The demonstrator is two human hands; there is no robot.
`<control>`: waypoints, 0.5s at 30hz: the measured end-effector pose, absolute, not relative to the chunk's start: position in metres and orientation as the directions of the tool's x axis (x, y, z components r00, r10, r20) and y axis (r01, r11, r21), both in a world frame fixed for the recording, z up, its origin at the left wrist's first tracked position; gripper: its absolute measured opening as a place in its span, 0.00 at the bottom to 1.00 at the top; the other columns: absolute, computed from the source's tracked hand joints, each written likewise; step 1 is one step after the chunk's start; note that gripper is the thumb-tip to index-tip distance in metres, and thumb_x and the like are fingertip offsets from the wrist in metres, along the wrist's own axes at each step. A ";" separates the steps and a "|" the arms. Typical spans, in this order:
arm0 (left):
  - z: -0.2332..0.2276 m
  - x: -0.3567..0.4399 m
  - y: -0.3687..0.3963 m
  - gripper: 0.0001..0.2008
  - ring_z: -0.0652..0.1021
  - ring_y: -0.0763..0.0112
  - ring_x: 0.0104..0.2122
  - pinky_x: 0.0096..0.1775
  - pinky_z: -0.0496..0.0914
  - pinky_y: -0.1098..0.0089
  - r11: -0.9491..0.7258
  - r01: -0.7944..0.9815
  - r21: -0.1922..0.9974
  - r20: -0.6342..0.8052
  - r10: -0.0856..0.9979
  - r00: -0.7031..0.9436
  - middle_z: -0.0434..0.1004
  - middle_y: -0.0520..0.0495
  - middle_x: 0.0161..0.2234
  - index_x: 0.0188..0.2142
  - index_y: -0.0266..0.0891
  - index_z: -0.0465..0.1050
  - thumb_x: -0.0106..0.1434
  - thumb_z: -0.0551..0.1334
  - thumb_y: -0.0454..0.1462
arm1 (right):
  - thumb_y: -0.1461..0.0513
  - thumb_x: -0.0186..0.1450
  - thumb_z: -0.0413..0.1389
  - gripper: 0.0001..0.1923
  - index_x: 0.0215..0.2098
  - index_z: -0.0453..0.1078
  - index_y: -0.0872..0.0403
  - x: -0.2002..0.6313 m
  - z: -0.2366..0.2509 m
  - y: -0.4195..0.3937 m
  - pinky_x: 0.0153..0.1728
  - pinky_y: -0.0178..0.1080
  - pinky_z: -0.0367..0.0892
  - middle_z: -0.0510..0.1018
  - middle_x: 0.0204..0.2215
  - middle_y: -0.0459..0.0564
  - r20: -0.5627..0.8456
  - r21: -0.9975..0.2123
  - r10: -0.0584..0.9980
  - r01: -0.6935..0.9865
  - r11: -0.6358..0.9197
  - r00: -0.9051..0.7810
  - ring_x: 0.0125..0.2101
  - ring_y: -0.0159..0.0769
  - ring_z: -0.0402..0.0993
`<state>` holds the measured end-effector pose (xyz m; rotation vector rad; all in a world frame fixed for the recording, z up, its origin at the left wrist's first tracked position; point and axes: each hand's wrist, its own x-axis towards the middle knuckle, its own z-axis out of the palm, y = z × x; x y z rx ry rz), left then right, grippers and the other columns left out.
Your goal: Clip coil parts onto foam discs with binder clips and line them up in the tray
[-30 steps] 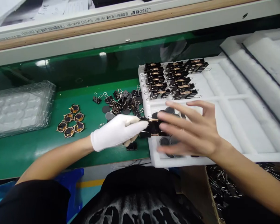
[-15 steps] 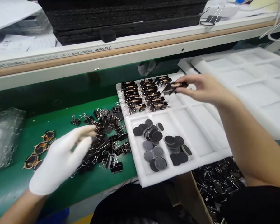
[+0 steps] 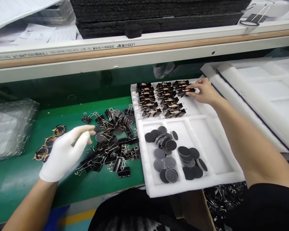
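Note:
My right hand (image 3: pixel 204 92) reaches to the far row of a white foam tray (image 3: pixel 208 141), fingers pinched on a clipped assembly (image 3: pixel 189 90) at the right end of rows of similar clipped assemblies (image 3: pixel 159 99). Nearer compartments of the tray hold dark round discs (image 3: pixel 170 154). My left hand (image 3: pixel 65 150), in a white glove, hovers open over the green mat (image 3: pixel 19 183). It holds nothing, and sits between several round copper-rimmed parts (image 3: pixel 59 130) and a pile of black binder clips (image 3: pixel 113 144).
A stack of clear plastic blister trays (image 3: pixel 9 128) lies at the left. More white foam trays (image 3: pixel 262 86) are stacked at the right. A box of loose metal clips (image 3: pixel 221 199) sits below the table edge. A shelf rail (image 3: pixel 135 54) with black foam sheets (image 3: pixel 159 16) runs across the back.
My right hand carried the clipped assembly from my left hand to the far row of the tray and lowered it there. My left hand let go and moved left over the mat.

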<state>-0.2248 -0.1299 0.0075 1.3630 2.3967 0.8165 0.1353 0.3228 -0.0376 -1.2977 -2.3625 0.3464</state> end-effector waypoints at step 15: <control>0.033 -0.304 -0.157 0.28 0.73 0.45 0.62 0.60 0.69 0.49 0.477 0.873 -0.100 -0.004 0.877 -0.480 0.71 0.39 0.65 0.64 0.43 0.71 0.71 0.54 0.52 | 0.38 0.65 0.60 0.22 0.52 0.77 0.34 0.177 -0.034 0.160 0.46 0.55 0.79 0.82 0.51 0.56 0.027 -0.448 0.455 0.396 0.801 -0.890 0.46 0.54 0.83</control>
